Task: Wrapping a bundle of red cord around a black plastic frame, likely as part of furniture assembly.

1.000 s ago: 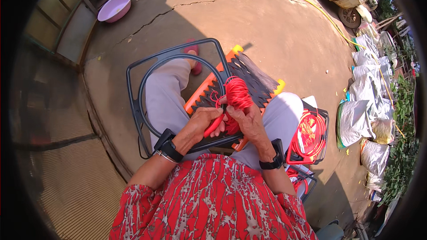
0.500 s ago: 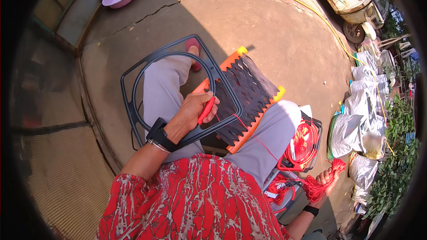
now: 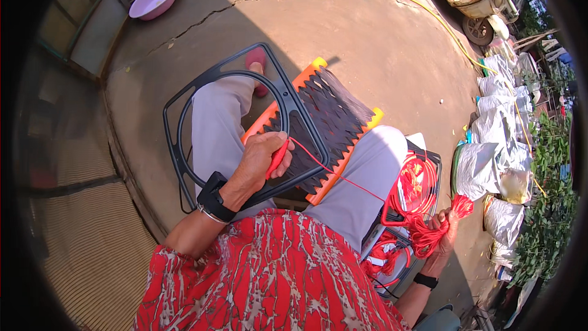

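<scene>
My left hand [image 3: 262,154] is closed around a short red handle-like piece [image 3: 278,159], next to the inner ring of a black plastic frame [image 3: 296,113]. The frame, squarish outside with a round opening, lies over my left leg. From the left hand a thin red cord [image 3: 346,181] runs taut to the right, over my right thigh. A loose bundle of red cord [image 3: 427,239] is gripped in my right hand [image 3: 447,231], out beside the right knee; its tufted end sticks up past the fingers. Whether the left fingers also pinch the cord is hidden.
Between my legs sits an orange-edged piece with black zigzag slats [image 3: 327,125] and yellow ends. Containers with red cord coils [image 3: 422,178] stand by my right thigh. White sacks [image 3: 478,168] line the right; a purple basin [image 3: 154,0] lies far left. A yellow hose [image 3: 416,3] crosses the ground.
My right hand has drawn the cord bundle slightly up and left. The left hand has shifted slightly left and down with the red piece; the cord between the hands looks straighter.
</scene>
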Available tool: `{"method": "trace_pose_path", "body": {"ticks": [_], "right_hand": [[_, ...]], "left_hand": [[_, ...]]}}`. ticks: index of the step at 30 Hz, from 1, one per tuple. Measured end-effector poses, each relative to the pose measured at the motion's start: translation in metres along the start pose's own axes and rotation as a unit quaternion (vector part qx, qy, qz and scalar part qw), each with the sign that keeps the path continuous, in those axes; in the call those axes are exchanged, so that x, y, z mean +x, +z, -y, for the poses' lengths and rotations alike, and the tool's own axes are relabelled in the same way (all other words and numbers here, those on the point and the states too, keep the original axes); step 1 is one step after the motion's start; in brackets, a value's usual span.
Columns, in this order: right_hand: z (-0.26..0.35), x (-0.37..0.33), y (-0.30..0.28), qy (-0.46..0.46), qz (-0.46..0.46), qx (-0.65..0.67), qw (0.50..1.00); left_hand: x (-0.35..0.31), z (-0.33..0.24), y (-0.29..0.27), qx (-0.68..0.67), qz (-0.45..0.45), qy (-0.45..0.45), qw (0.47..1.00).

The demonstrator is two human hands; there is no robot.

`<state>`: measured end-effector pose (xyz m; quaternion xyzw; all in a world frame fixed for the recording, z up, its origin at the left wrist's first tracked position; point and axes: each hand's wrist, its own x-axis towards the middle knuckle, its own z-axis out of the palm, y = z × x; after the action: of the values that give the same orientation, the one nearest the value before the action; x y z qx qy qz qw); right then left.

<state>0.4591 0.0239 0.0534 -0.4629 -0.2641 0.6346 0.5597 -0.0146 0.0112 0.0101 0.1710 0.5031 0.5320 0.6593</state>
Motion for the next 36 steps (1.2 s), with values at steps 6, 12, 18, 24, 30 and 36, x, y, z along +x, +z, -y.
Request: {"method": "trace_pose_path", "body": {"ticks": [6, 12, 18, 24, 30, 36], "right_hand": [[-0.078, -0.002, 0.188, 0.066, 0.248, -0.232, 0.938], [-0.092, -0.038, 0.179, 0.099, 0.218, -0.264, 0.934], [-0.064, -0.077, 0.165, 0.053, 0.076, -0.153, 0.984], [-0.070, -0.090, 0.140, 0.088, 0.077, -0.223, 0.968], [-0.026, -0.069, 0.160, 0.005, 0.029, -0.314, 0.949], [-0.019, -0.020, 0.245, -0.132, 0.083, -0.301, 0.941]], "left_hand": [[-0.016, -0.016, 0.016, 0.021, 0.043, 0.015, 0.999], [-0.031, 0.001, 0.032, 0.055, 0.067, -0.003, 0.996], [-0.029, 0.022, 0.047, 0.018, 0.115, -0.074, 0.990], [-0.016, 0.040, 0.038, 0.013, 0.142, -0.062, 0.988], [-0.019, 0.058, 0.039, 0.111, 0.077, -0.057, 0.989], [-0.019, 0.078, 0.044, 0.260, 0.056, 0.112, 0.958]]}}
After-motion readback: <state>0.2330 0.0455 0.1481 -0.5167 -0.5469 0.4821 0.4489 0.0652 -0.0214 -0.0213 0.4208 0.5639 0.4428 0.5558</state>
